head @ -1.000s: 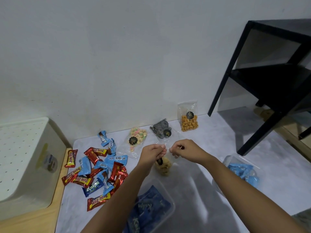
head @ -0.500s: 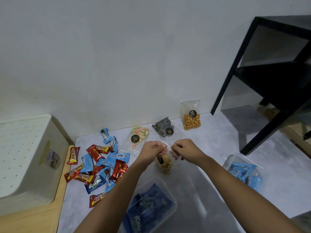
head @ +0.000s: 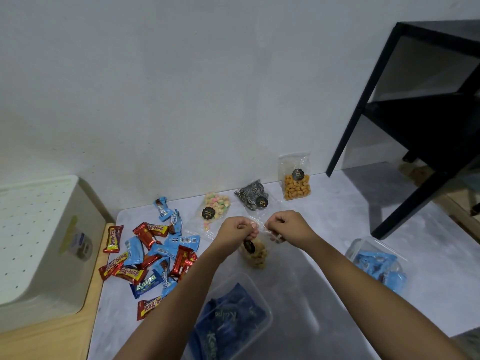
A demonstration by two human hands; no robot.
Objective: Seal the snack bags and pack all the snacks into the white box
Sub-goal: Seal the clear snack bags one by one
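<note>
Both hands are raised just above the middle of the grey mat, knuckles facing each other and nearly touching. The left hand and the right hand each pinch the top edge of a clear snack bag of tan pieces, which hangs between them. Along the mat's far edge, by the wall, a bag of pastel puffs and a bag of swirl cookies lie flat, and a bag of orange snacks stands upright. Loose wrapped candy bars are heaped near the left edge. The white box sits off the mat to the left, its perforated lid on. A clear tub of dark blue packs is at the near edge, under the left forearm, and another tub of light blue packs is near the right edge.
</note>
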